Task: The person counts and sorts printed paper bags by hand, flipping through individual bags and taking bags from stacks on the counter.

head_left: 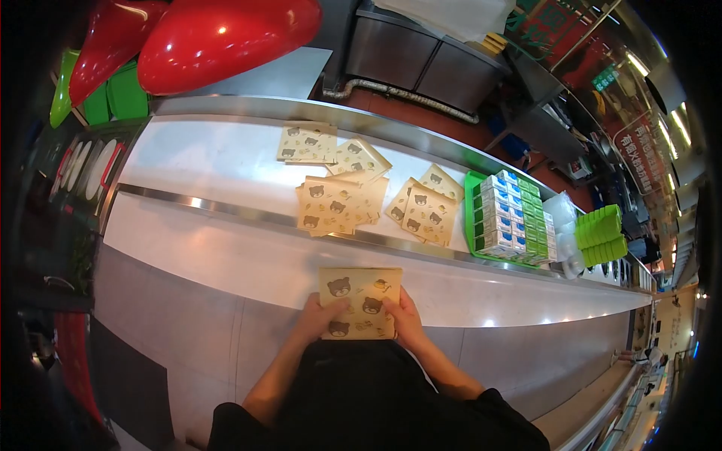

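Note:
Between my two hands is a stack of tan paper sheets or bags (pixel 359 289) printed with brown bear heads, held upright in front of my body. My left hand (pixel 319 317) grips its left edge with the thumb lying across the front. On the opposite edge, my right hand (pixel 404 319) clasps it the same way, thumb on the print. The fingers behind the stack are hidden. More bear-print papers lie on the counter ahead: a loose, overlapping pile (pixel 342 199) at the middle and a smaller pile (pixel 430 207) to its right.
A green tray (pixel 471 214) of small white, blue and green cartons (pixel 511 218) stands right of the papers. Farther right are stacked green containers (pixel 600 234). A metal strip (pixel 226 207) runs along the white counter (pixel 188 154). Big red glossy shapes (pixel 226 41) rise at the back left.

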Motion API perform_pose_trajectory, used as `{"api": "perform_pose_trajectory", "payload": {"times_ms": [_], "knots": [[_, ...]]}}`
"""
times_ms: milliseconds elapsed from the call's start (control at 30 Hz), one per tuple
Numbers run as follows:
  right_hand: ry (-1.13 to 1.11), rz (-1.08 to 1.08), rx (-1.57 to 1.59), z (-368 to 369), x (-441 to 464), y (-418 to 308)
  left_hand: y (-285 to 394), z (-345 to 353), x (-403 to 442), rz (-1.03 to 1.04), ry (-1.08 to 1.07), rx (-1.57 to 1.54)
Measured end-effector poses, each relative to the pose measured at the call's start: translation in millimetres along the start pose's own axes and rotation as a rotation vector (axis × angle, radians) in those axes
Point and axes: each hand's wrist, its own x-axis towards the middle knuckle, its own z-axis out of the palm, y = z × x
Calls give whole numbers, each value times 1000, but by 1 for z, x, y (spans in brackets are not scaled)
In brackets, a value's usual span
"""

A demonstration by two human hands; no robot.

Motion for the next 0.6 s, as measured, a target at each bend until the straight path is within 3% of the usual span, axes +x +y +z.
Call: {"api": "perform_pose_trajectory", "payload": {"times_ms": [200, 300, 367, 600], "knots": [[5, 226, 346, -12, -1, 10, 15, 8, -3, -76, 8, -6], [-12, 273, 276, -13, -4, 4, 15, 9, 1, -99, -21, 61], [-121, 205, -100, -15, -6, 2, 10, 7, 3, -94, -28, 100], [-168, 153, -176, -21, -8, -4, 26, 25, -6, -139, -60, 139]]}}
